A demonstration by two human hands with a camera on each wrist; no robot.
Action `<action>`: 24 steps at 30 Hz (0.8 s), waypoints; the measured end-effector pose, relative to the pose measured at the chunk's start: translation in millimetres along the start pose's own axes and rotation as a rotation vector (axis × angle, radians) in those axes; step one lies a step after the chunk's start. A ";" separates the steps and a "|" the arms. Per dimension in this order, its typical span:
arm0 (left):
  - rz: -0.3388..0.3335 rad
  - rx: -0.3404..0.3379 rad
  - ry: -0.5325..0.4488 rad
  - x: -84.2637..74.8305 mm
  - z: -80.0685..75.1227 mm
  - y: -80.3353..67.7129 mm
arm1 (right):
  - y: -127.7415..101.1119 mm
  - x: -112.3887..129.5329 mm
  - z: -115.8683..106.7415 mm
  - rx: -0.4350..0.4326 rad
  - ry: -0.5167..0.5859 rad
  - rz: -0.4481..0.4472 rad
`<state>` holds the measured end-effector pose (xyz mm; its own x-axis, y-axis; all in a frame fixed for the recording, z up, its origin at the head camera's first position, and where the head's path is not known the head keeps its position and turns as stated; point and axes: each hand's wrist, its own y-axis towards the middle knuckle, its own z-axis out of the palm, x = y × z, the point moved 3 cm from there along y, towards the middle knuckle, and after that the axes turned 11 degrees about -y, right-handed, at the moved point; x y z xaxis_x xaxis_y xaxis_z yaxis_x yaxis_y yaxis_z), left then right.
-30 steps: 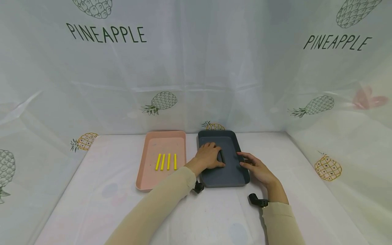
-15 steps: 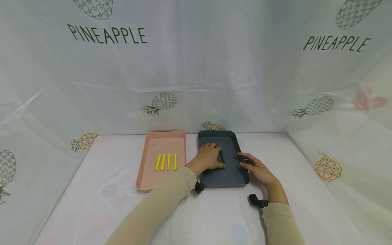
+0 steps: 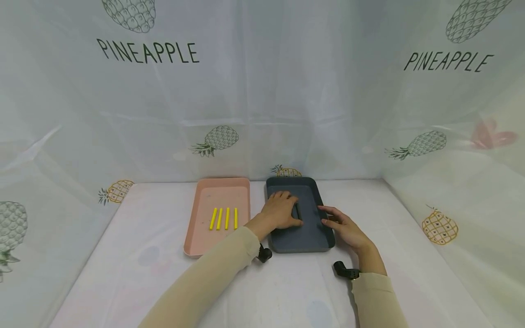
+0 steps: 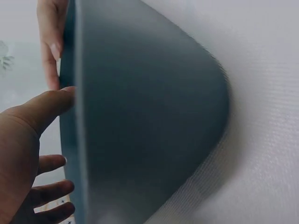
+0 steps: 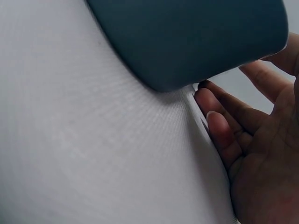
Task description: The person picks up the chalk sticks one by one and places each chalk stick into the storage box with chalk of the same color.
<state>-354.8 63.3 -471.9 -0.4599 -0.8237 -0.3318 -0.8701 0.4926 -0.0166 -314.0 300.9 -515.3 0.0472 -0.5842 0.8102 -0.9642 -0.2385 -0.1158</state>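
Head view: one dark grey tray (image 3: 311,237), rectangular with rounded corners and a raised rim, matte, lies flat on the white tabletop (image 3: 123,273), its long axis running near to far. One pink tray (image 3: 201,237) of like shape lies just beside it on the left, parallel, the two rims close; whether they touch cannot be told. Four yellow sticks (image 3: 224,218) lie in the pink tray side by side, each pointing near to far. The left hand (image 3: 280,210) rests palm down inside the dark grey tray, fingers together and slightly bent over a small dark object (image 3: 297,211) that is mostly hidden; whether it is gripped cannot be told. The right hand (image 3: 346,230) lies against the tray's right rim near the near right corner, fingers extended and loosely together, thumb over the rim. Two black wrist mounts, one at each sleeve, sit near the tray's near edge. A pineapple-print curtain (image 3: 262,91) encloses the far and side edges. Left wrist view: the dark grey tray's (image 4: 149,116) outer wall fills the frame; left hand (image 4: 23,154) at lower left, fingers (image 4: 51,163) spread apart and relaxed. Right wrist view: the tray's (image 5: 187,37) rounded corner rests on the tabletop (image 5: 93,154); the right hand (image 5: 252,154) touches it, fingers (image 5: 219,126) straight and together.
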 end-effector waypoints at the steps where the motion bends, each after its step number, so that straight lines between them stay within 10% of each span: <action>1: 0.002 -0.002 -0.001 -0.3 -1.3 -1.9 | -0.3 0.2 0.1 0.000 -0.002 0.000; 24: 0.024 -0.045 -0.032 24.9 -38.5 -55.0 | -2.8 6.0 1.3 -0.036 -0.001 0.007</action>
<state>-325.2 4.9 -443.0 -0.4756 -0.8019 -0.3617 -0.8663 0.4984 0.0341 -310.6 297.0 -510.8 0.0404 -0.5864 0.8090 -0.9733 -0.2062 -0.1008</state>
